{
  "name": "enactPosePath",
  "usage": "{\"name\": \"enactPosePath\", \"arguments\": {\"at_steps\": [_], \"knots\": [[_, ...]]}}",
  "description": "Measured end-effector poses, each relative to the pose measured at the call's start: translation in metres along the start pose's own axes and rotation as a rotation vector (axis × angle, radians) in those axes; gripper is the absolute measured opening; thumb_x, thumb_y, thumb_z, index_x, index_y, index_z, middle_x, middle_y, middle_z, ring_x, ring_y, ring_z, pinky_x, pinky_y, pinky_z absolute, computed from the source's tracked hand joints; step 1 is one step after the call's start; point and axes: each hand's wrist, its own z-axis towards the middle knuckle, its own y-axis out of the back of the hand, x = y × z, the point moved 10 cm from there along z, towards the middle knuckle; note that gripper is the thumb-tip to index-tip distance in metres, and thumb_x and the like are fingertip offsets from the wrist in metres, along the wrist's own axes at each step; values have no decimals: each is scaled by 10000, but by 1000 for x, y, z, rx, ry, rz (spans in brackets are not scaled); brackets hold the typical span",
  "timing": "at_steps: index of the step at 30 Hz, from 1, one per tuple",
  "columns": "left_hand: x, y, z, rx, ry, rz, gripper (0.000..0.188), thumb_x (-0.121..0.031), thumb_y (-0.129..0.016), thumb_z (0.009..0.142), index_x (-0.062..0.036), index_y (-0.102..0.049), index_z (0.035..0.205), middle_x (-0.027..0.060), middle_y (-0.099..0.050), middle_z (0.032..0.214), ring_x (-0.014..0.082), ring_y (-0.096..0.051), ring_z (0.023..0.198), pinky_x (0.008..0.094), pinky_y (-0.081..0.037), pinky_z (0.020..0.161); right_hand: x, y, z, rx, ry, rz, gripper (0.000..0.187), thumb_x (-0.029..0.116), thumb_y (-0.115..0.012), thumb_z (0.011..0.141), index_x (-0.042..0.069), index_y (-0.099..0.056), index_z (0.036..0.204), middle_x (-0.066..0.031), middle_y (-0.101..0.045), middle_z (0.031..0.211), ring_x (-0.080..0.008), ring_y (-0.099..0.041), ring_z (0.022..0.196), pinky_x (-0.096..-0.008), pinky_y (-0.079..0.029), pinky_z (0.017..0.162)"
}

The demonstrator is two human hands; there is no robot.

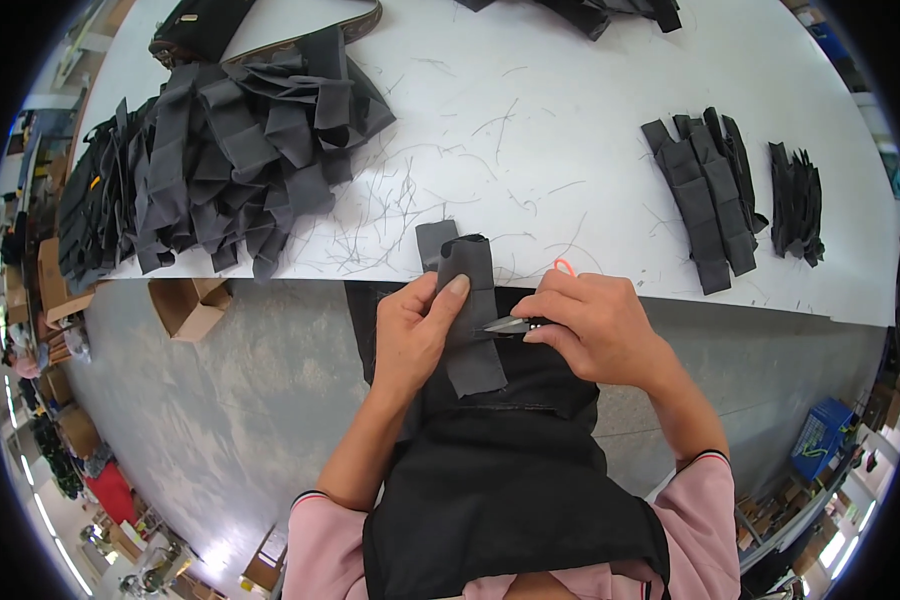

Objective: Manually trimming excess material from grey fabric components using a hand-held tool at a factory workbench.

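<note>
At the table's near edge, my left hand (410, 325) pinches a dark grey fabric strip (473, 345), thumb on top. The strip is folded over, with one end lying on the tabletop and the other hanging towards my lap. My right hand (595, 325) is closed around small thread snips (510, 325). Their pointed metal blades touch or nearly touch the strip's right side; I cannot tell whether a thread lies between them. An orange loop (565, 267) sticks out above my right hand.
A heap of dark fabric strips (230, 150) covers the white table's (570, 130) left side, beside a black bag (200, 30). Two smaller bundles, one of strips (705, 195) and one narrower (795, 205), lie at right. Loose threads are scattered between. A cardboard box (190, 308) stands below the edge.
</note>
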Motion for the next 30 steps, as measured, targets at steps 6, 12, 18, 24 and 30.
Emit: {"name": "enactPosePath", "arguments": {"at_steps": [6,12,18,24,30], "knots": [[8,1,1,75,-34,49,298,-224,-607,904,-22,-540,695,-105,-406,606,2,-306,590,200,-242,489,-37,-27,-5,155,-251,558,170,55,-676,734,65,-646,901,-36,-570,753,-171,-545,638,-271,-420,588],[8,-3,2,69,67,-41,244,-217,-610,900,-1,-627,788,-96,-488,644,-4,-363,608,182,-290,508,-40,-24,-21,-23,-417,759,157,49,-667,758,50,-641,913,-41,-563,750,-141,-536,634,-262,-430,625],[14,-4,1,102,127,-71,236,-210,-609,901,14,-658,843,-77,-558,690,-2,-420,630,178,-341,535,-10,-1,-9,-7,-219,197,176,74,-697,736,75,-634,900,-16,-581,779,-189,-538,592,-275,-441,606],[19,-4,3,100,154,-117,234,-195,-604,903,25,-664,848,-63,-584,701,-5,-437,635,174,-354,534,-26,-10,-17,-81,-304,416,168,90,-698,736,90,-638,893,-26,-571,761,-201,-551,594,-289,-434,559],[13,-6,3,116,175,-124,223,-192,-608,900,18,-670,858,-61,-585,700,-7,-436,628,177,-353,527,-16,-4,-13,-38,-316,260,163,96,-697,741,94,-637,892,-23,-562,749,-205,-545,593,-292,-436,571]]}}
